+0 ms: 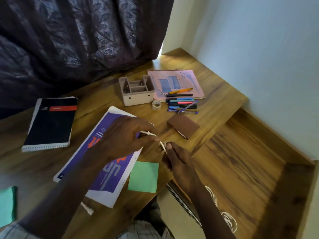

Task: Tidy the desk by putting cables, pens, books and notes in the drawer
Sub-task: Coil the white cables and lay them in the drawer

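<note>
Both hands work a thin white cable (152, 134) just above the surface (110, 219), close to its front edge. The left hand (124, 135) has its grip closed, fingertips pinching one stretch of the cable. The right hand (179, 163) pinches the next stretch between thumb and finger, so a short length runs taut between them. Held this way it looks as if the cable is being gathered into a bundle that will not tangle, though how far that has got is hard to tell. The drawer (241, 161) stands pulled out just to the right, below the surface, and a white coil (227, 219) lies at its near end. The pens (183, 104), black notebook (51, 121), purple book (103, 169) and green note (144, 176) lie on the surface, not yet put away.
</note>
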